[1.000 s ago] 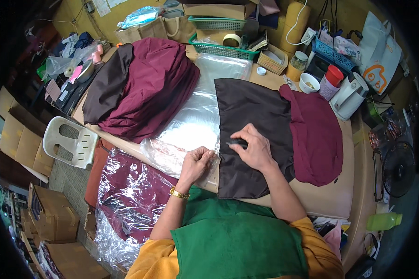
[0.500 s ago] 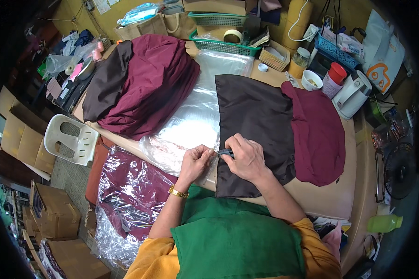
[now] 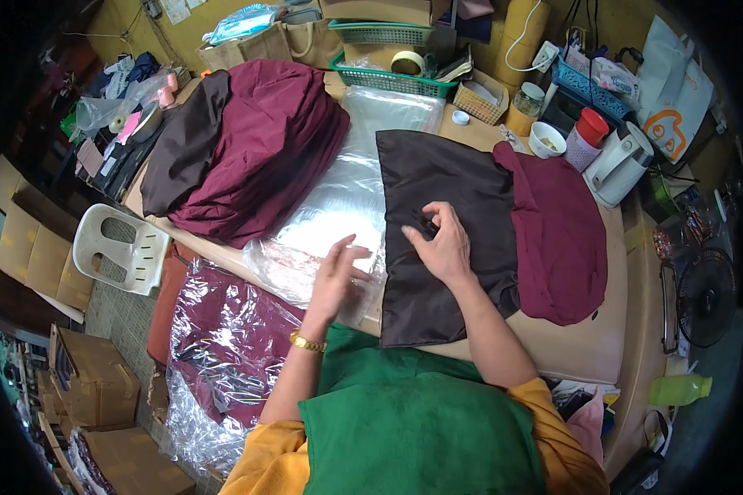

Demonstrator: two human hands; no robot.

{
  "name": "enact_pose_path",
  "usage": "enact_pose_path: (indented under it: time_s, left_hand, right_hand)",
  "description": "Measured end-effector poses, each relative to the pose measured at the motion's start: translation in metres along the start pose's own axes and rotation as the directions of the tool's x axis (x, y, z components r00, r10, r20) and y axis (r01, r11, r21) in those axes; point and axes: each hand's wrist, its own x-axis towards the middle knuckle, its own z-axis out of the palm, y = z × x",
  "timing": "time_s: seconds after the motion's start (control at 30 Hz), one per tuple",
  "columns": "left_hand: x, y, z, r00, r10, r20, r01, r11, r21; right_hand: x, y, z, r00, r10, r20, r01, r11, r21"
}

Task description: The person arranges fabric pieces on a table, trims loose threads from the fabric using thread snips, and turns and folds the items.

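Note:
My right hand (image 3: 447, 252) hovers over a dark brown cloth piece (image 3: 446, 305), its thumb and fingers curled around a small black tool that looks like thread snips (image 3: 428, 223). Most of this tool is hidden in the hand and blends with the cloth. My left hand (image 3: 337, 276) is open, fingers spread and slightly blurred, above the clear plastic sheets (image 3: 338, 210) just left of the cloth's edge. The brown piece lies flat and joins a bunched maroon cloth (image 3: 561, 239) on its right.
A big maroon and brown fabric pile (image 3: 264, 148) covers the table's far left. Plastic-wrapped maroon cloth (image 3: 231, 330) lies below it, near a white plastic chair (image 3: 124, 247). Green baskets (image 3: 396, 85), a white bowl (image 3: 547, 140) and a white kettle (image 3: 619, 165) line the back.
My hands have parted at the brown cloth's left edge. The left let go and opened, moving left; the right drew right and up over the cloth with the black tool.

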Motion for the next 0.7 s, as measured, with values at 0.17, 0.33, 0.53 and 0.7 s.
enact_pose_path:
  time_s: [0.17, 0.33, 0.53, 0.7]
  left_hand:
    - [-0.002, 0.004, 0.024, 0.982, 0.085, 0.167, -0.172, 0.757, 0.630]
    - [-0.009, 0.014, 0.002, 0.992, -0.029, 0.123, -0.023, 0.916, 0.401]
    - [0.003, 0.010, 0.028, 0.999, 0.035, -0.038, -0.028, 0.985, 0.169]
    - [0.013, 0.024, 0.055, 0.975, -0.054, 0.218, -0.096, 0.777, 0.622]
  right_hand:
    - [0.011, 0.032, 0.007, 0.999, 0.045, 0.028, -0.044, 0.999, -0.015]
    - [0.019, 0.044, -0.003, 0.994, 0.099, -0.043, -0.099, 0.995, -0.010]
    - [0.020, 0.038, -0.004, 0.984, 0.177, 0.037, -0.176, 0.984, -0.027]
    - [0.018, 0.052, -0.004, 0.990, 0.134, -0.037, -0.132, 0.989, 0.062]
